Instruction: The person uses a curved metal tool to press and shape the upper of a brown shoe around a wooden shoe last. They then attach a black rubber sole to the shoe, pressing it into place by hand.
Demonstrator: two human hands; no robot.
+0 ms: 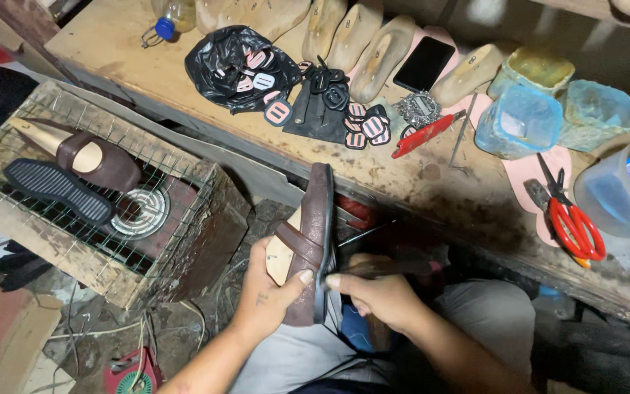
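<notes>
My left hand (267,288) grips a brown leather shoe upper (313,233) stretched over a pale wooden last, held upright against the bench edge. My right hand (377,295) is closed around a dark-handled tool (395,268) pressed to the shoe's right edge, near the sole side. A thin metal spike (364,233) sticks out just above that hand. Both hands sit over my lap, below the wooden workbench (432,182).
On the bench lie red-handled scissors (574,226), a red knife (423,135), a black phone (424,63), a black bag (235,66) with buckles, wooden lasts (380,55) and plastic tubs (519,120). A wire-topped crate (176,241) at left carries a black sole (56,190) and another lasted shoe (89,157).
</notes>
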